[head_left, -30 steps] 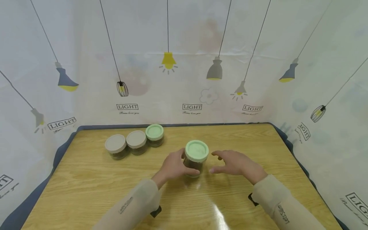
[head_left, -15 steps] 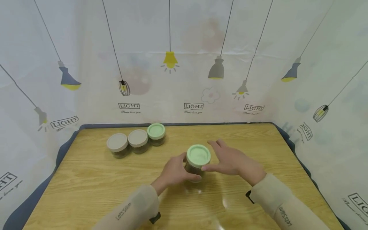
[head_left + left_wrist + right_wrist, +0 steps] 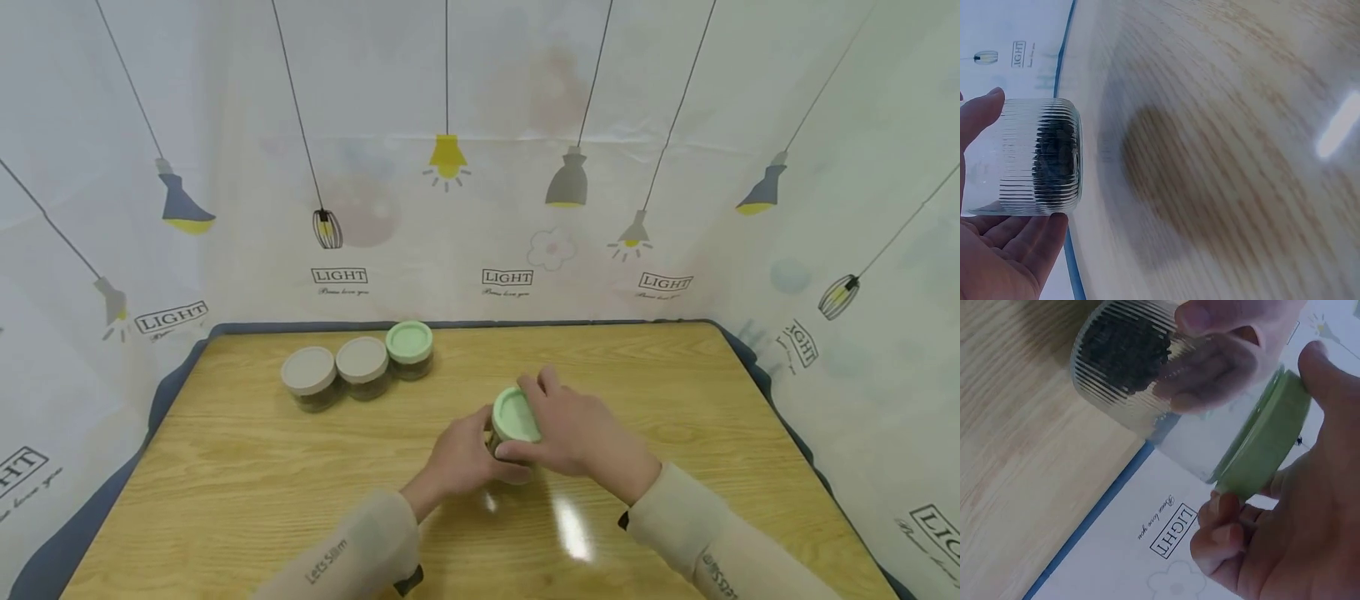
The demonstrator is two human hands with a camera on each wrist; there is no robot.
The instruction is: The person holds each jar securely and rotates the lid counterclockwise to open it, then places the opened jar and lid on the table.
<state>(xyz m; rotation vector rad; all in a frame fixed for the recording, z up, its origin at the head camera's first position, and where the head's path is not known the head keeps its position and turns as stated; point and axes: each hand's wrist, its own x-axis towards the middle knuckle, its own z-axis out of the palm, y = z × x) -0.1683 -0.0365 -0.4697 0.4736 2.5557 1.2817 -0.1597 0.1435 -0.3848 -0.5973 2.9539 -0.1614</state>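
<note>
A ribbed clear glass jar with dark loose bits at its bottom is held above the table by my left hand. In the left wrist view, thumb and fingers wrap the jar's sides, its base apart from the tabletop. My right hand grips the rim of the jar's light green lid, thumb on one side and fingers on the other. The right wrist view has the green lid on the jar's mouth. Part of the lid is hidden under the right hand in the head view.
At the table's back left stand two jars with pale beige lids, the left jar and the middle jar, beside a green-lidded jar. The wooden table meets a printed cloth backdrop along a dark blue edge.
My right hand has moved left from beside the jar and taken hold of its lid. The left hand has kept its hold while the jar shifted slightly nearer.
</note>
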